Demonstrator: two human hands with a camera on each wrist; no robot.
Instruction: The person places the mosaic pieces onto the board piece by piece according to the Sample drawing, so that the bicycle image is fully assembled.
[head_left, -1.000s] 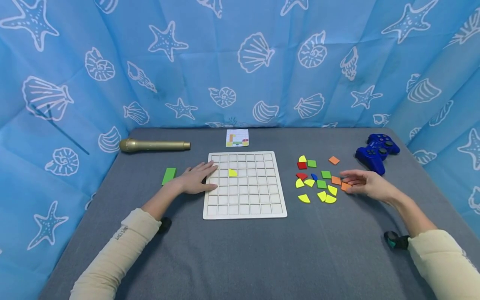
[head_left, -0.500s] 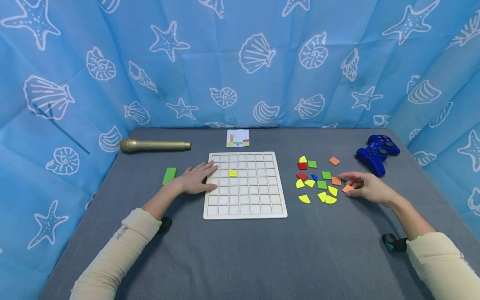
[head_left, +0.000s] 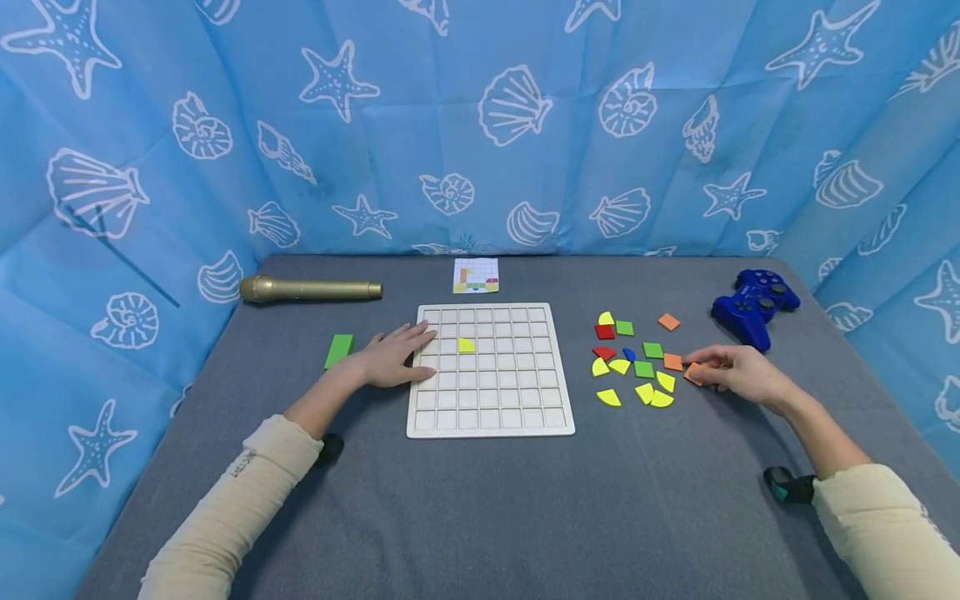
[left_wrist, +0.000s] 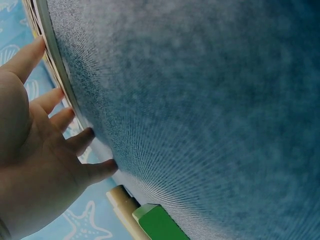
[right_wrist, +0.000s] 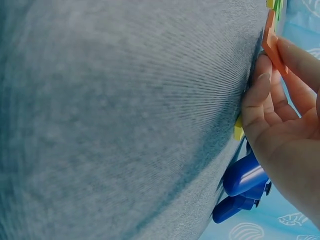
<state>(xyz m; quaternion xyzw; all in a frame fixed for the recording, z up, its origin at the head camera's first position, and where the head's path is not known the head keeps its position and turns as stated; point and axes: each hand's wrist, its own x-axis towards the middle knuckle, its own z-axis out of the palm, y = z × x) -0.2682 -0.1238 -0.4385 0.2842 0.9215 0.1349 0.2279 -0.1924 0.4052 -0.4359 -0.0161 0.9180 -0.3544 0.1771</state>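
My left hand (head_left: 393,358) lies with spread, straight fingers on the left edge of a white grid board (head_left: 491,425). In the left wrist view, the fingertips of that hand (left_wrist: 45,125) reach the board's edge. A yellow quarter-circle tile (head_left: 467,345) sits in one of the board's cells. To the right, my right hand (head_left: 738,373) pinches an orange square tile (head_left: 693,374), which is tilted off the cloth. The right wrist view shows this orange tile (right_wrist: 273,47) at the fingertips. Another orange tile (head_left: 672,362) lies just beside the fingers.
Green, yellow, red and blue tiles, such as a green square (head_left: 643,369), lie scattered between board and right hand. A blue game controller (head_left: 753,308) lies behind that hand. A gold microphone (head_left: 311,289), green block (head_left: 339,351) and pattern card (head_left: 476,275) are on the grey cloth.
My right hand has closed its fingers on the orange tile, which has turned and tilted in the grip. The left hand and the board stay in place.
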